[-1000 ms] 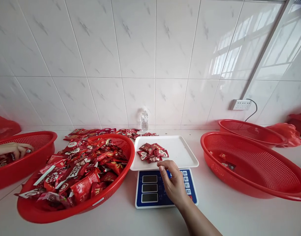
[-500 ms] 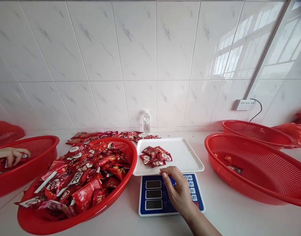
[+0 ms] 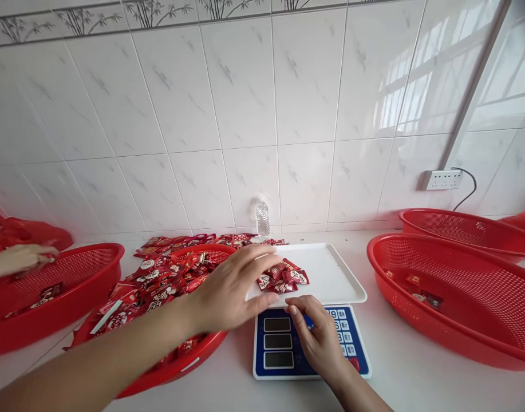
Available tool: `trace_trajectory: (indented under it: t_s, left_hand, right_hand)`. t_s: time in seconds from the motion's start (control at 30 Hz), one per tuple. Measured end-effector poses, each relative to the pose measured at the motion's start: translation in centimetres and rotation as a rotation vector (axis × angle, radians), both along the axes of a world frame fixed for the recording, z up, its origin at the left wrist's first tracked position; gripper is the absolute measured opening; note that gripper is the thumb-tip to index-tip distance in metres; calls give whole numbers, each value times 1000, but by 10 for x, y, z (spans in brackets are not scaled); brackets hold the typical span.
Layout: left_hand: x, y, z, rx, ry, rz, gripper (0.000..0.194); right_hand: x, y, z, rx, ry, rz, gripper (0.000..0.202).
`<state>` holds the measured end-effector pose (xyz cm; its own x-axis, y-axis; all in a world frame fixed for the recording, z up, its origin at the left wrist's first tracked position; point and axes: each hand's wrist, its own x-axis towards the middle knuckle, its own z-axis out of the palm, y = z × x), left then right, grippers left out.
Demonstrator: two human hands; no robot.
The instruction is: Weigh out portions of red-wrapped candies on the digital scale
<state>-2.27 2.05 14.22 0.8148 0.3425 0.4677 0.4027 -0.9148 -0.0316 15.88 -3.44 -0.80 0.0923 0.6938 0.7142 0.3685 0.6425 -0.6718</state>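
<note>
My left hand (image 3: 240,280) reaches over the left edge of the white scale tray (image 3: 326,274), fingers stretched and thumb apart, so it is open. Just beyond its fingertips lies a small pile of red snack packets (image 3: 288,276); the hand covers part of it. At the tray's front edge my right hand (image 3: 316,329) is closed, with thumb and forefinger together; what they hold, if anything, is hidden. Beneath that hand is the blue keypad panel of the weighing scale (image 3: 277,341). Behind my left forearm stands a red basket (image 3: 202,360) heaped with red packets (image 3: 159,277).
Another person's hand (image 3: 22,260) is over a red basket (image 3: 111,263) at far left. On the right, a red basket (image 3: 451,337) holds a few packets, with another basket (image 3: 460,229) behind. A clear bottle (image 3: 263,220) stands by the wall near loose packets (image 3: 159,243).
My left hand has come into view from the left, reaching to the packets on the tray. My right hand stays at the tray's front edge. The camera view has tilted slightly upward.
</note>
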Motion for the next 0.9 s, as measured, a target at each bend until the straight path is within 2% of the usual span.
trace_trajectory:
  t_s: [0.13,0.2,0.33,0.47,0.67,0.77,0.9]
  left_hand:
    - [11,39,-18,-284,388,111,86]
    - [21,61,-33,-399,484,129,96]
    - [42,85,-63,-538,511,146,101]
    - [57,87,-81,-535,446,184,89]
    - [72,85,-83,-381,354,217,57]
    - [79,91,-80,-369,362,206,43]
    - [84,102,-71,-389,275,199,37]
  right_hand:
    - [0,0,-2,-9,-3,-13,15]
    - [1,0,-2,-15,-3,-17,16]
    - [2,-1,0,-28,-4,-16,18]
    - [3,-2,-2,-44,-6,7,20]
    - [3,-1,-7,-73,-8,36,18]
    - [3,-1,-7,-83,-9,28,19]
    - [4,0,-6,-72,-19,-14,20]
